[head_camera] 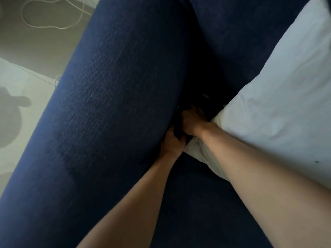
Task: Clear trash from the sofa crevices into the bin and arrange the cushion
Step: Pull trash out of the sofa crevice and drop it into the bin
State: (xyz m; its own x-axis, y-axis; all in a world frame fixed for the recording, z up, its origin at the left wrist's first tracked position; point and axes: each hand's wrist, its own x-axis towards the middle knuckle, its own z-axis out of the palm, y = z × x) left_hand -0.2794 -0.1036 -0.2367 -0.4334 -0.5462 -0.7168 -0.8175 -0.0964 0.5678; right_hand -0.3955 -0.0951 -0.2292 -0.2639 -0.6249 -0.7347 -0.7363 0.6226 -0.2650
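Note:
A dark blue sofa fills the view, with its armrest (111, 104) running up the left and the seat (197, 203) below. Between them lies a deep, shadowed crevice (202, 83). My left hand (171, 143) sits at the crevice mouth, fingers curled over a dark fold of sofa fabric (179, 130). My right hand (192, 122) reaches into the crevice just above it, its fingertips lost in shadow. Two small pale scraps (206, 96) lie deeper in the gap. A white cushion (279, 104) lies on the seat at the right, its corner touching my right wrist.
Left of the armrest is a pale floor (23, 108) with a white cord (53, 18) looped on it and a shadow cast across it. No bin is in view.

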